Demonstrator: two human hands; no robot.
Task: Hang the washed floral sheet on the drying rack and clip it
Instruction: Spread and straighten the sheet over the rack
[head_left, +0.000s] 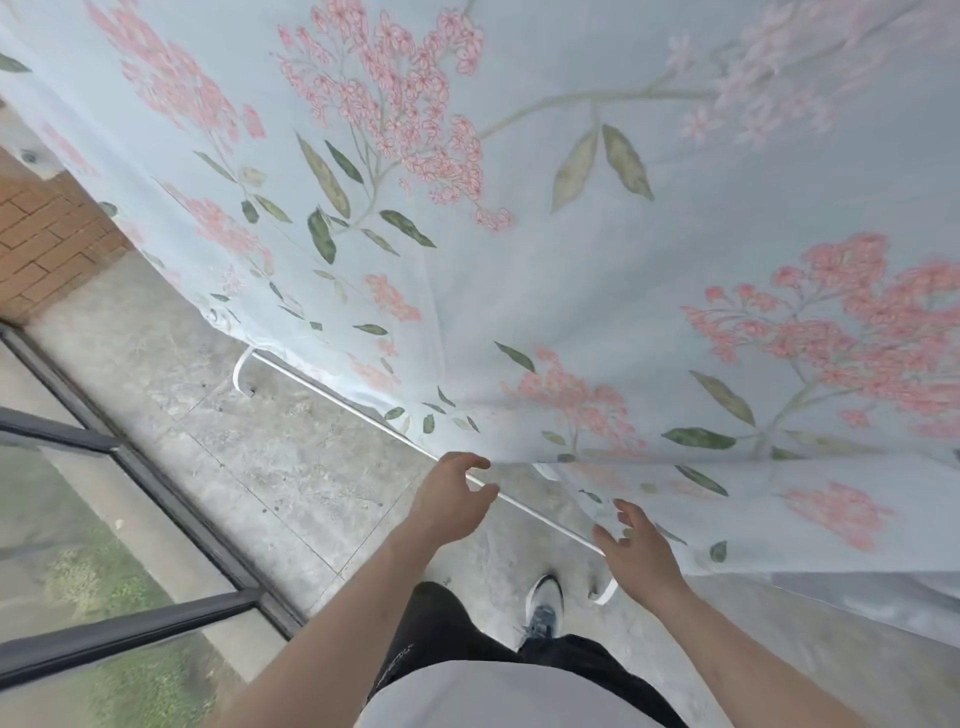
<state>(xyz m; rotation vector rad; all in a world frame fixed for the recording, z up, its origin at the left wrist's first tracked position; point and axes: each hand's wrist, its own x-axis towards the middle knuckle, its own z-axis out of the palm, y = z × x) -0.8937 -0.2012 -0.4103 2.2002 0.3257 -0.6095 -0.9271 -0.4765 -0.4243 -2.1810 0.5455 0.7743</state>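
Observation:
The pale blue floral sheet (519, 234) with pink blossoms and green leaves hangs spread across most of the view, draped over the drying rack. Only the rack's white base bar (332, 395) shows, running along the concrete floor under the sheet's lower edge. My left hand (457, 499) hovers with loosely spread fingers just below the sheet's hem, touching nothing that I can see. My right hand (636, 545) reaches with relaxed fingers to the lower fold of the sheet, fingertips at the fabric. No clip is visible.
A grey concrete floor (234, 441) lies underfoot. A dark metal railing with glass (156, 519) runs along the left, grass beyond it. A brick wall (47, 244) stands at the far left. My legs and a white shoe (543, 603) are below.

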